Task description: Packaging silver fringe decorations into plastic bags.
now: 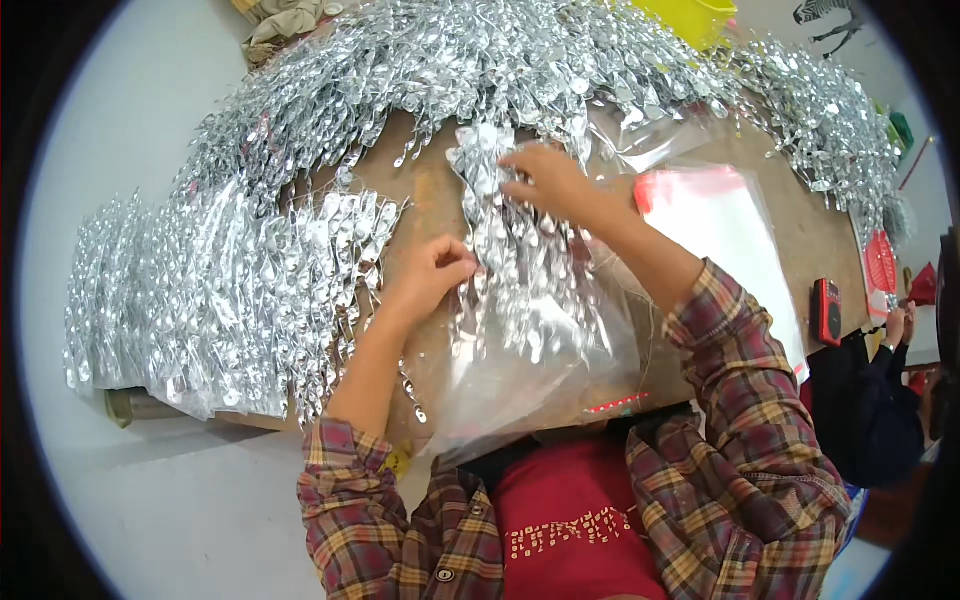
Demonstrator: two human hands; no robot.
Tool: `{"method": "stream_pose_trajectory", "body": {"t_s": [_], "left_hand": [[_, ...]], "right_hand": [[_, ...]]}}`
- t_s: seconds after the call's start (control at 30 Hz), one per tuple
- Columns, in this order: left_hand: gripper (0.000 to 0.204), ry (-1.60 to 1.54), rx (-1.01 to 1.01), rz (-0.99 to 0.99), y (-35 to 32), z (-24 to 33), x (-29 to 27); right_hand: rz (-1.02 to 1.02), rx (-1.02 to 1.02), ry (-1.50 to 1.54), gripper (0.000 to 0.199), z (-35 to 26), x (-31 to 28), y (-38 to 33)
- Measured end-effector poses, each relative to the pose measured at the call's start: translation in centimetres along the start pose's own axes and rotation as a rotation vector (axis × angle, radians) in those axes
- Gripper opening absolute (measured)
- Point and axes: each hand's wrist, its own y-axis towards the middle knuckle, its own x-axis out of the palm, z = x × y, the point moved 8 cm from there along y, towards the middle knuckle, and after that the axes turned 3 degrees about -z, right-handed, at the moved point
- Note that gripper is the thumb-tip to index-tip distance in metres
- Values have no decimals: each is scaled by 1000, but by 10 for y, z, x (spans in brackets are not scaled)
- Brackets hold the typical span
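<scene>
L hand [432,272] pinches the strand bunch [500,225] at mid-length, fingers closed on it. R hand [548,180] grips the bunch's top, just above L. Bunch hangs below both grips into a clear bag [540,370]. Bagged packs [200,300] stacked left of L; loose heap [520,60] beyond R, on table [800,240].

A bunch of shiny silver foil garland strands [505,235] lies lengthwise down the middle of the brown tabletop [430,200], its crinkled top end pointing away from the person. Its lower half sits inside a clear plastic bag [530,370], which is open toward the far side, wrinkled and glossy, with its bottom hanging over the near tabletop edge.
</scene>
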Motion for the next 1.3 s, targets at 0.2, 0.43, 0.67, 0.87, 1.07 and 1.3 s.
{"method": "stream_pose_trajectory", "body": {"t_s": [0.2,0.43,0.67,0.87,1.07,1.3], "left_hand": [[9,-9,-107,-66,-58,-11,26],[15,-107,-117,-32,-99,-15,33],[14,-117,-174,-111,-94,-9,34],[12,-254,-122,30,-96,-16,23],[8,-266,-117,272,-101,-19,19],[10,-302,-86,288,-101,-13,17]], "right_hand": [[70,-76,7,29,-58,-5,-72],[-261,122,103,32,-42,-22,-46],[-187,31,573,37,-40,23,32],[-586,-74,226,40,-63,59,-9],[-378,60,265,41,-46,1,-27],[-159,140,-118,39,-31,0,-35]]}}
